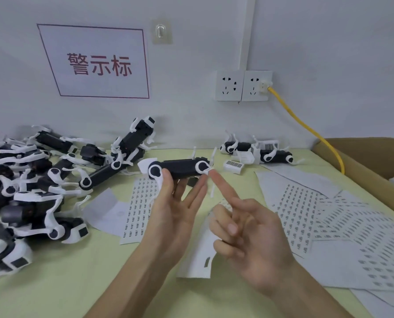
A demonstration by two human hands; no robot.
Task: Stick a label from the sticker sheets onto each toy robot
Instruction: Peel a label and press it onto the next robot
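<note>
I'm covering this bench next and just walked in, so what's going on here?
A person is labelling toy robots. The left hand holds one toy robot above the sticker sheets, while the right hand has its index fingertip at the robot's end; a label there is too small to confirm. A pile of robots lies to the left.

Both bare forearms reach forward from the lower edge. The left hand holds a toy raised, with the thumb on its left end and the fingers nearly straight beneath it. The right hand extends its index finger, tip touching the toy's right end, other fingers curled.
</note>
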